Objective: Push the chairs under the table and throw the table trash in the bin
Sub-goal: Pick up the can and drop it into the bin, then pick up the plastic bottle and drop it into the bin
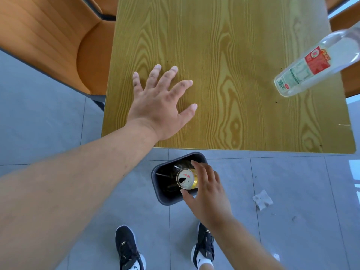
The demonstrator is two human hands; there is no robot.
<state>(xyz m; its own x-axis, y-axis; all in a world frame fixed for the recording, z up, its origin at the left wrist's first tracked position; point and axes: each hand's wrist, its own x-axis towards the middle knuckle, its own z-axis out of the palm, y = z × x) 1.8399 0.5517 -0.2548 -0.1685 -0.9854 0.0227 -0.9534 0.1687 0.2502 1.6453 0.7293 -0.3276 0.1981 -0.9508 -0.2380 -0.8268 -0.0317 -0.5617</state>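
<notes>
My right hand (206,193) is over the dark bin (161,193) on the floor, just in front of the table's near edge. Thumb and fingers bracket a yellow drink can (186,179) with an open top, held above the bin's mouth. My left hand (159,106) lies flat on the wooden table (243,84), fingers spread, holding nothing. A clear plastic bottle (315,65) with a red and white label stands on the table's right side. An orange chair (58,41) sits at the table's left side, its seat sticking out from the table.
A crumpled white paper (263,199) lies on the grey tiled floor right of the bin. Parts of further orange chairs show at the table's far-left corner (105,4) and right edge (350,75). My black shoes (128,248) stand behind the bin.
</notes>
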